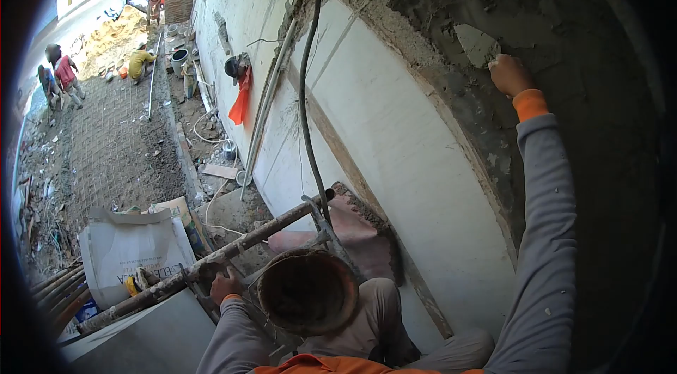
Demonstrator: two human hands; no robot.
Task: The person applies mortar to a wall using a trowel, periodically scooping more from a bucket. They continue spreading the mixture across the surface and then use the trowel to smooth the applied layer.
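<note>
My right hand (511, 75) is closed around the handle of a trowel (477, 45). The trowel's pale, mortar-smeared blade lies against the dark, wet-looking plastered wall (578, 35) at the upper right. Low in the view, my left hand (225, 284) is closed beside a rusty scaffold pipe (247, 241) and left of a round bucket (308, 292). Whether it grips the bucket's handle or a scaffold bar cannot be made out. The bucket stands in front of my knees, its inside dark and coated with mortar.
A black hose (303, 85) hangs along the white wall panel (402, 127). An orange cloth (240, 97) hangs farther off. Below on the left are a printed paper sack (137, 254), several pipes and a mesh-covered ground strip (113, 141). Several people work there, one in a yellow top (140, 62).
</note>
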